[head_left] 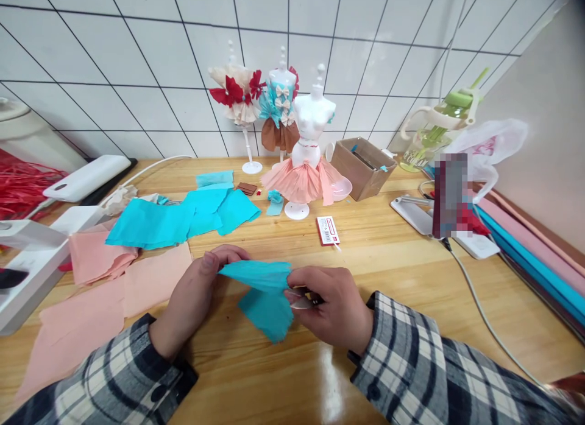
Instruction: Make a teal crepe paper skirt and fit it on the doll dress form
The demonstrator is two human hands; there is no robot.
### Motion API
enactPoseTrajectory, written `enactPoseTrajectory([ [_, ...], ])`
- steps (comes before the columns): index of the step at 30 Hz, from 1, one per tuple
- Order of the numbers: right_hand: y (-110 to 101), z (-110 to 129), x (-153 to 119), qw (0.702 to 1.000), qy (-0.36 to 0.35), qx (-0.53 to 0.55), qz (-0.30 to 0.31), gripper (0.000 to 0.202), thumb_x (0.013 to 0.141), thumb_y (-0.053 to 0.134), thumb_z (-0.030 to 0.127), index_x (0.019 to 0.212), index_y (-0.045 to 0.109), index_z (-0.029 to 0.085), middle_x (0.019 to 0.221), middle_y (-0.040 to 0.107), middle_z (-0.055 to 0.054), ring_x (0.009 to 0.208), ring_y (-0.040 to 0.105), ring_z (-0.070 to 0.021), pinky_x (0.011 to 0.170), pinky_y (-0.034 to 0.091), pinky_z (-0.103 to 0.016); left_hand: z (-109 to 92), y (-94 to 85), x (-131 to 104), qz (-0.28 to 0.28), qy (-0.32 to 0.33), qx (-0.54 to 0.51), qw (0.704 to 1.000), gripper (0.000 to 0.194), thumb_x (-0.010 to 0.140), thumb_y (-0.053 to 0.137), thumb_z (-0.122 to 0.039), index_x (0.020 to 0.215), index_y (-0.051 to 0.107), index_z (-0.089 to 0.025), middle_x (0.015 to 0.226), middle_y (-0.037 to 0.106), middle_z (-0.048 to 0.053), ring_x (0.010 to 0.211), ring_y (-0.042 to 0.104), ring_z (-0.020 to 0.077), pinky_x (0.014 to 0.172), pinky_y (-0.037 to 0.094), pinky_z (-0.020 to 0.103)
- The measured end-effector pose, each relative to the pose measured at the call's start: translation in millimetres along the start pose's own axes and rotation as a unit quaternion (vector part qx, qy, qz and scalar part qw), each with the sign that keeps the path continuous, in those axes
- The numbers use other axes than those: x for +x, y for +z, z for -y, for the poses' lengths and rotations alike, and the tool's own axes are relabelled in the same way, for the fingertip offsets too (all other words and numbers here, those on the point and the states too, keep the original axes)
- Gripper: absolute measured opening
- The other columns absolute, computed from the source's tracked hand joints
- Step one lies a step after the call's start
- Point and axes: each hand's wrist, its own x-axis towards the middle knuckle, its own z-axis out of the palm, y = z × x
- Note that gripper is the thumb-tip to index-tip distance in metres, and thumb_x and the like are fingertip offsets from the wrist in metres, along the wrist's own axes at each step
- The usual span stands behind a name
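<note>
A piece of turquoise crepe paper is stretched between my two hands above the table. My left hand is closed with the paper's left end pinched by thumb and fingers. My right hand pinches the right end and also has small metal scissors in its grip, blades pointing left; their handles are hidden in the palm. Below the stretched strip, another flap of turquoise paper hangs or lies, and I cannot tell whether it is joined on. Behind my hands a white mini mannequin wears a pink pleated paper skirt.
Turquoise sheets and pink sheets lie at left. Two dressed mannequins stand by the tiled wall, beside a cardboard box. A small white packet lies in front. At right are a bottle, a propped phone and a cable.
</note>
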Motion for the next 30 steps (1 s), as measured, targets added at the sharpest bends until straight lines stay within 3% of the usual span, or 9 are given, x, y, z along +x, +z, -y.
enactPoseTrajectory([
  [5,3.0,-1.5,0.3,0.999,0.018,-0.023,0.020,0.014,0.080,0.061,0.019,0.094,0.057,0.021,0.076,0.068,0.002,0.060,0.059,-0.0105,0.057,0.039,-0.020,-4.8,2.3,-2.5,0.009,0.034,-0.033,0.999,0.071,0.083,0.032,-0.075,0.087,0.073,-0.018,0.105,0.067,0.012,0.106,0.057,0.0302,0.098,0.041,0.042],
  [8,2.8,-1.9,0.9,0.999,0.014,-0.022,0.022,0.014,0.080,0.061,0.019,0.093,0.055,0.022,0.082,0.069,0.002,0.066,0.061,-0.0115,0.060,0.041,-0.021,-7.8,2.6,-3.9,0.000,0.007,-0.073,0.997,0.070,0.080,0.035,-0.078,0.094,0.072,-0.020,0.105,0.068,0.010,0.100,0.061,0.0300,0.089,0.048,0.039],
  [12,2.1,-1.6,0.9,0.999,0.009,-0.026,0.022,0.013,0.082,0.059,0.020,0.094,0.054,0.023,0.095,0.069,-0.001,0.074,0.063,-0.0127,0.066,0.043,-0.022,-2.7,-1.9,-2.8,0.037,-0.019,-0.046,0.998,0.067,0.077,0.042,-0.078,0.108,0.069,-0.024,0.109,0.070,0.009,0.098,0.063,0.0307,0.086,0.049,0.037],
  [17,1.6,-2.4,1.3,0.998,0.007,-0.044,0.055,0.012,0.083,0.058,0.019,0.094,0.055,0.023,0.101,0.070,-0.002,0.079,0.066,-0.0145,0.066,0.044,-0.023,-2.8,-2.3,-0.9,0.063,-0.038,-0.005,0.997,0.053,0.076,0.059,-0.066,0.100,0.073,-0.021,0.109,0.070,0.011,0.098,0.063,0.0316,0.089,0.048,0.037],
  [20,1.5,-2.9,2.0,0.997,0.007,-0.032,0.071,0.015,0.084,0.057,0.018,0.098,0.057,0.024,0.122,0.066,-0.004,0.099,0.066,-0.0172,0.077,0.049,-0.025,-4.9,2.4,-2.6,0.034,-0.076,-0.040,0.996,0.038,0.077,0.068,-0.051,0.096,0.073,-0.018,0.104,0.072,0.010,0.093,0.065,0.0285,0.085,0.051,0.036],
  [23,1.8,-2.6,2.4,0.998,0.004,0.002,0.059,0.019,0.083,0.058,0.017,0.101,0.060,0.024,0.139,0.055,-0.005,0.122,0.056,-0.0190,0.092,0.048,-0.028,-4.1,6.1,-4.3,-0.007,-0.089,-0.077,0.993,0.034,0.080,0.066,-0.049,0.091,0.072,-0.018,0.092,0.073,0.007,0.084,0.065,0.0244,0.082,0.051,0.034],
  [26,3.2,-2.8,3.1,0.999,0.031,0.033,0.007,0.022,0.084,0.058,0.017,0.104,0.061,0.024,0.130,0.062,-0.005,0.117,0.060,-0.0185,0.093,0.048,-0.030,-3.4,6.9,-3.6,-0.059,-0.109,-0.090,0.988,0.031,0.080,0.065,-0.050,0.086,0.070,-0.020,0.083,0.073,0.004,0.075,0.063,0.0223,0.075,0.052,0.031],
  [30,6.8,-7.1,5.8,0.986,0.142,0.085,-0.029,0.023,0.088,0.055,0.023,0.111,0.061,0.023,0.102,0.071,-0.004,0.090,0.067,-0.0155,0.069,0.052,-0.024,-3.7,5.5,-0.8,-0.078,-0.124,-0.079,0.986,0.030,0.079,0.065,-0.052,0.086,0.068,-0.023,0.080,0.072,0.003,0.072,0.062,0.0222,0.069,0.051,0.030],
])
